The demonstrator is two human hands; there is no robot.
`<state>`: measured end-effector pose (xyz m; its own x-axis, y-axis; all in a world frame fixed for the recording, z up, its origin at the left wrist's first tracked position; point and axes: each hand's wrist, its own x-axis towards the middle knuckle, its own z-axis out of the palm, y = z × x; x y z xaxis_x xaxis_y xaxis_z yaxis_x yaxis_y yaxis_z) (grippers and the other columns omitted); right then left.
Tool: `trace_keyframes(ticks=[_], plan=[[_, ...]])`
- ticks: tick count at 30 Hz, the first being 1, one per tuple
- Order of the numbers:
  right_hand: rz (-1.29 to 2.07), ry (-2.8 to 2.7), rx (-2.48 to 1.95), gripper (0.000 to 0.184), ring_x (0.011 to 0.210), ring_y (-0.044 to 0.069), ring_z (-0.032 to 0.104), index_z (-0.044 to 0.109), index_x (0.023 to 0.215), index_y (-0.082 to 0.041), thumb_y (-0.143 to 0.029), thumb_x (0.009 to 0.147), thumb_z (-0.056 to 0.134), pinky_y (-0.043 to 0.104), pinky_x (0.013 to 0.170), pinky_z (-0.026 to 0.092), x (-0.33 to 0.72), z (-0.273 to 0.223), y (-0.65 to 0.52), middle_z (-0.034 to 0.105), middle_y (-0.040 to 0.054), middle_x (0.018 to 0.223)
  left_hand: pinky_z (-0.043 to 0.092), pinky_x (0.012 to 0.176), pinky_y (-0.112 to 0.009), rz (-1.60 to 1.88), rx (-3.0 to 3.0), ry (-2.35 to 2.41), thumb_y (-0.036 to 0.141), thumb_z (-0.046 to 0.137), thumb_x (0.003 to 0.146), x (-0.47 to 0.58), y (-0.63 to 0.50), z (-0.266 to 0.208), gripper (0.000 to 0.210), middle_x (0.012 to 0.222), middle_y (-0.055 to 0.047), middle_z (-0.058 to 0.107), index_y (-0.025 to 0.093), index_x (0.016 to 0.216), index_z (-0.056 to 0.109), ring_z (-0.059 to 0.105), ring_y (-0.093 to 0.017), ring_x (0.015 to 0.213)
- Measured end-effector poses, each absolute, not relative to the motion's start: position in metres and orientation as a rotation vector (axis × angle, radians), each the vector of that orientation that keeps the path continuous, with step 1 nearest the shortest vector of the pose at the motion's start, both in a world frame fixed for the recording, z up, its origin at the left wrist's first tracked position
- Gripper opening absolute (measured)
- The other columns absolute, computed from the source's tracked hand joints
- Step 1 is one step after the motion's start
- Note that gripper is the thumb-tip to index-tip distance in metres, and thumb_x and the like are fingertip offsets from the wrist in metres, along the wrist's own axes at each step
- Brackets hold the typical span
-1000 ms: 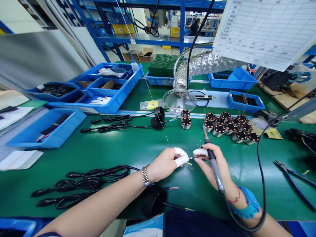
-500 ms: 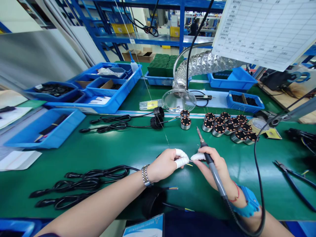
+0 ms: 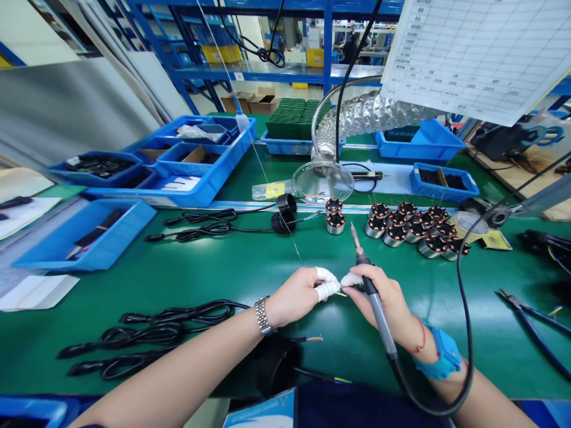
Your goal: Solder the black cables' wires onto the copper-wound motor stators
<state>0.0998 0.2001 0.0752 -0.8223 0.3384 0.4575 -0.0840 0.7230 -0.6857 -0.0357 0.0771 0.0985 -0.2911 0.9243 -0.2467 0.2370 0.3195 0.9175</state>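
Observation:
My left hand (image 3: 303,291), its thumb and forefinger in white finger cots, is closed in a pinch on thin coloured wires (image 3: 341,293). My right hand (image 3: 379,297) is closed around a soldering iron (image 3: 377,306), whose tip points up and away. Its thumb and cotted finger also pinch at the wire ends, touching the left fingertips. A thin solder wire (image 3: 295,246) hangs down to just behind my left hand. Beneath my left forearm lie coiled black cables (image 3: 178,312) and a black round housing (image 3: 277,364) with bare-ended wires; my hand partly hides the held cable.
Several copper-wound stators (image 3: 396,233) stand behind my right hand, two more (image 3: 335,223) left of them. A clear fume hood (image 3: 323,181) hangs above. Pliers (image 3: 526,315) lie at right. Blue bins (image 3: 89,238) stand left; two finished-looking black cables with caps (image 3: 284,221) lie mid-table.
My right hand and the soldering iron have shifted slightly left, bringing its fingertips against those of my left hand. The left hand stays nearly in place.

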Motion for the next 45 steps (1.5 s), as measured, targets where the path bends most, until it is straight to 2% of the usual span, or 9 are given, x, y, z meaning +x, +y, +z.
trace_keyframes(ticks=[5,18,24,27,35,38,40,42,45], plan=[[0.837,-2.407,-0.082,0.026,0.071,0.014,0.061,0.046,0.104,-0.025,-0.020,0.080,0.053,0.027,0.065,0.050,0.100,0.073,0.204,0.063,0.0025,0.083,0.034,0.054,-0.021,1.034,1.022,1.713,0.030,0.052,0.076,-0.037,0.077,0.095,0.020,0.063,0.001,0.053,0.013,0.072,0.061,0.042,-0.010,0.058],[1.212,-2.302,-0.263,0.029,0.074,0.014,0.061,0.043,0.103,-0.024,-0.019,0.077,0.055,0.025,0.070,0.049,0.097,0.077,0.205,0.061,0.0020,0.086,0.034,0.055,-0.021,1.085,0.969,1.748,0.031,0.052,0.076,-0.039,0.081,0.097,0.020,0.060,0.003,0.051,0.014,0.068,0.058,0.042,-0.009,0.056],[0.883,-2.376,-0.437,0.037,0.091,0.021,0.059,0.043,0.107,-0.022,-0.024,0.074,0.060,0.032,0.079,0.047,0.118,0.071,0.233,0.058,0.0077,0.101,0.038,0.058,-0.023,1.082,0.931,1.823,0.034,0.054,0.073,-0.046,0.083,0.097,0.022,0.067,-0.001,0.059,0.013,0.071,0.061,0.049,-0.011,0.060],[0.878,-2.488,-0.523,0.048,0.094,0.023,0.057,0.040,0.112,-0.020,-0.027,0.070,0.063,0.035,0.081,0.046,0.125,0.062,0.244,0.055,0.0104,0.109,0.039,0.060,-0.023,1.087,0.904,1.844,0.034,0.056,0.072,-0.049,0.086,0.097,0.021,0.069,-0.002,0.062,0.014,0.070,0.061,0.052,-0.013,0.062],[1.126,-2.698,-0.262,0.046,0.062,0.013,0.056,0.040,0.111,-0.020,-0.023,0.071,0.062,0.025,0.061,0.046,0.124,0.066,0.243,0.060,0.0015,0.080,0.042,0.067,-0.027,1.138,0.903,1.851,0.033,0.060,0.069,-0.055,0.092,0.091,0.019,0.072,-0.004,0.065,0.013,0.068,0.061,0.057,-0.015,0.068],[1.097,-2.647,-0.199,0.043,0.067,0.014,0.057,0.044,0.109,-0.019,-0.025,0.071,0.063,0.026,0.064,0.046,0.126,0.069,0.239,0.061,0.0038,0.087,0.043,0.066,-0.027,1.092,0.974,1.891,0.032,0.058,0.070,-0.054,0.093,0.091,0.019,0.071,-0.004,0.064,0.013,0.068,0.061,0.057,-0.015,0.067],[1.032,-2.522,-0.206,0.028,0.073,0.014,0.058,0.049,0.103,-0.020,-0.023,0.076,0.058,0.026,0.068,0.046,0.128,0.071,0.237,0.061,0.0045,0.091,0.043,0.064,-0.026,1.067,1.018,1.911,0.030,0.057,0.071,-0.053,0.095,0.091,0.018,0.070,-0.004,0.064,0.013,0.067,0.061,0.057,-0.015,0.067],[0.966,-2.419,-0.234,0.018,0.069,0.012,0.058,0.053,0.098,-0.021,-0.020,0.080,0.053,0.024,0.065,0.046,0.132,0.077,0.235,0.062,0.0026,0.083,0.043,0.064,-0.025,1.047,1.057,1.917,0.029,0.057,0.071,-0.051,0.097,0.090,0.016,0.070,-0.003,0.063,0.013,0.066,0.060,0.057,-0.014,0.066],[0.878,-2.369,-0.232,0.026,0.064,0.012,0.056,0.055,0.105,-0.020,-0.020,0.079,0.055,0.024,0.061,0.045,0.137,0.090,0.235,0.062,0.0022,0.075,0.043,0.062,-0.024,1.017,1.111,1.922,0.026,0.056,0.071,-0.049,0.101,0.088,0.013,0.067,-0.002,0.062,0.014,0.066,0.058,0.055,-0.013,0.063]])
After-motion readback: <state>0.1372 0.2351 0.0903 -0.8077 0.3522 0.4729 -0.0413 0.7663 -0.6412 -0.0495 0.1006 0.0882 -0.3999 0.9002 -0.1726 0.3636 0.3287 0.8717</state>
